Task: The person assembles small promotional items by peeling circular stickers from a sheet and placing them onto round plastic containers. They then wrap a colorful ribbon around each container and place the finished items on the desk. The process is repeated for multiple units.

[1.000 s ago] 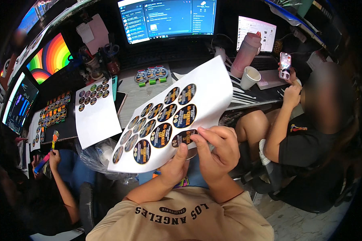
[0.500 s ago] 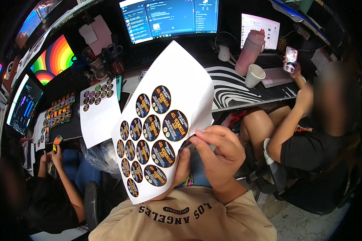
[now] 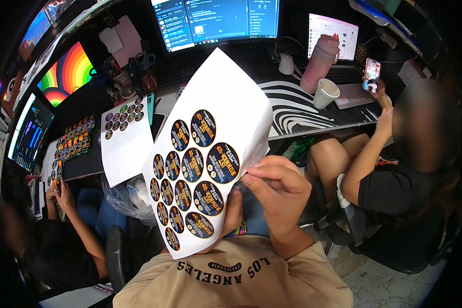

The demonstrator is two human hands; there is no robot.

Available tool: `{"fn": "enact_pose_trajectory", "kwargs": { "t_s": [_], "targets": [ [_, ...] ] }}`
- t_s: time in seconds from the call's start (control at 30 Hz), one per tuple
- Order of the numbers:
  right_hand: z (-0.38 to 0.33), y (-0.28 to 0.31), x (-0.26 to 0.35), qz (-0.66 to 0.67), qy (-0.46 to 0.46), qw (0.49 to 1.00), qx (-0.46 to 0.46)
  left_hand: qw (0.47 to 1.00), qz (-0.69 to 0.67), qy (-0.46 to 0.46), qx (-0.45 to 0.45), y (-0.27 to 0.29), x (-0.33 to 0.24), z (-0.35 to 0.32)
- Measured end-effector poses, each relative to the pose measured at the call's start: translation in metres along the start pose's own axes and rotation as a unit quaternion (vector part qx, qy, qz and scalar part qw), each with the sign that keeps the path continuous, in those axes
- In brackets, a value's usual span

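A white sheet of round dark-blue stickers (image 3: 226,97), edged in orange, is tilted up in front of my chest. Its upper part is blank, and its right side curls. My left hand (image 3: 233,211) grips the sheet low on its right side; the thumb shows, while the other fingers are hidden behind the paper. Thumb and forefinger of my right hand (image 3: 282,192) pinch the sheet's right edge, beside a large sticker. Whether a sticker's edge is also between these fingertips is too small to tell.
On the desk at left lie another sticker sheet (image 3: 126,159) and rows of orange-and-dark medal-like pieces (image 3: 74,141). A paper cup (image 3: 326,94) and pink tumbler (image 3: 321,64) stand at right. Co-workers sit on both sides; the right one holds a phone (image 3: 371,75).
My right fingertips have shifted slightly along the sheet's edge, and the dark bit beside them no longer shows. At left, the co-worker's hands have moved left, toward the desk edge.
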State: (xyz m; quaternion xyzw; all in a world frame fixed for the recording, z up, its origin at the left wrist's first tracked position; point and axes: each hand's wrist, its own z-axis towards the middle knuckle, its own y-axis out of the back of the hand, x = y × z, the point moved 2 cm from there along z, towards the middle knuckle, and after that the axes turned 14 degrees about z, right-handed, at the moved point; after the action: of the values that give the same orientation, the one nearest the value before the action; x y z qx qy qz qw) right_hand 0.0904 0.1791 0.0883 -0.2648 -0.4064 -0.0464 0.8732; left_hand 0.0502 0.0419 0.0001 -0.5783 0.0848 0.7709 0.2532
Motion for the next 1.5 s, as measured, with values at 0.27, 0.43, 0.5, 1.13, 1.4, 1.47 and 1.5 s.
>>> {"fn": "enact_pose_trajectory", "kwargs": {
  "t_s": [0.27,0.43,0.5,1.13,1.4,1.47,1.5],
  "targets": [
    [0.003,0.001,-0.002,0.017,-0.022,1.000,0.011,1.000,0.000,0.000,0.003,0.002,0.001,0.000],
    [-0.004,0.001,-0.006,0.005,-0.005,1.000,-0.007,1.000,-0.002,0.003,0.003,0.004,0.001,0.000],
    [-0.007,0.001,-0.006,-0.009,0.011,1.000,-0.011,1.000,-0.003,0.003,0.003,0.004,0.001,-0.001],
    [-0.010,0.000,0.000,-0.206,0.205,0.954,0.075,1.000,-0.009,0.003,0.003,0.004,0.002,-0.001],
    [-0.009,-0.002,0.005,-0.259,0.261,0.924,0.105,1.000,-0.011,0.001,0.002,0.002,0.003,0.001],
    [-0.008,-0.002,0.005,-0.256,0.263,0.924,0.105,1.000,-0.009,0.001,0.002,0.003,0.005,0.001],
    [-0.008,-0.002,0.004,-0.255,0.263,0.925,0.105,1.000,-0.011,0.000,0.001,0.003,0.006,0.000]
  ]
}}
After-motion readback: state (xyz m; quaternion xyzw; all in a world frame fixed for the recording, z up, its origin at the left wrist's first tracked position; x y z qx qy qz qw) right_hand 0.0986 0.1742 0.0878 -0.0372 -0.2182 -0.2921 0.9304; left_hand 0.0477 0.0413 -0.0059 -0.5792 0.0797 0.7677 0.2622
